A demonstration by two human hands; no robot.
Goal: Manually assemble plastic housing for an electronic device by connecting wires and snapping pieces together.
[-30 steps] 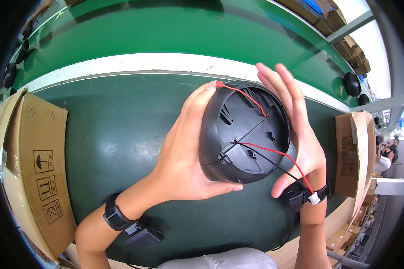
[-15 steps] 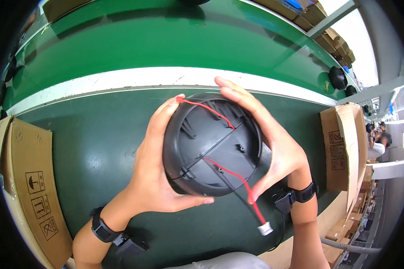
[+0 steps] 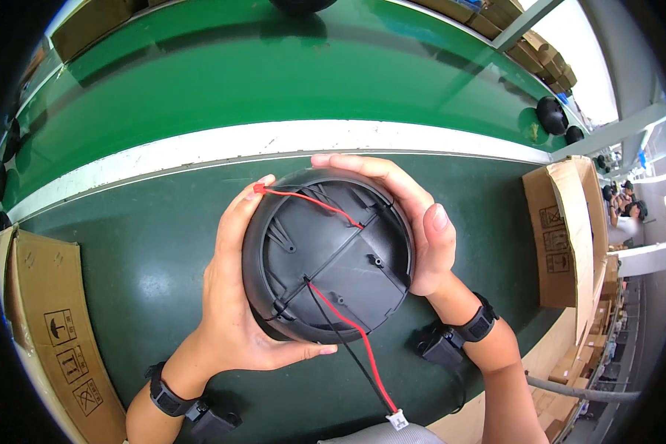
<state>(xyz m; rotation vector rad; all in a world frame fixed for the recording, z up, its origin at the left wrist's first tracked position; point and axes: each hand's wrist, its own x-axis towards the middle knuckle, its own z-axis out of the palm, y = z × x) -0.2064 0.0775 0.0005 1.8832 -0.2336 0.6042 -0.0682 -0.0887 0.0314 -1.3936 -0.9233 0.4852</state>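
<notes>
A round black plastic housing [image 3: 323, 255] is between my hands above the dark green bench, its ribbed, split inner face turned up. My left hand [image 3: 233, 314] wraps its left side, with the thumb along the lower rim. Around the right side curls my right hand [image 3: 414, 222], fingers over the far rim and thumb lifted off it. One red-and-black wire pair ends in a small red connector [image 3: 260, 189] beside my left fingertips. A second pair [image 3: 364, 337] comes out near the middle and hangs towards me, ending in a white connector [image 3: 398, 419].
Open cardboard boxes stand at the left [image 3: 55, 311] and right [image 3: 559, 237] of the bench [image 3: 155, 274]. Beyond a white ledge [image 3: 222, 148] runs a bright green belt [image 3: 222, 81] with black round parts [image 3: 551, 115] on it. Other people are far off at right.
The housing has shifted left and a little towards me. My right thumb has left the lower wires and risen beside the rim. The white connector now hangs closer to me.
</notes>
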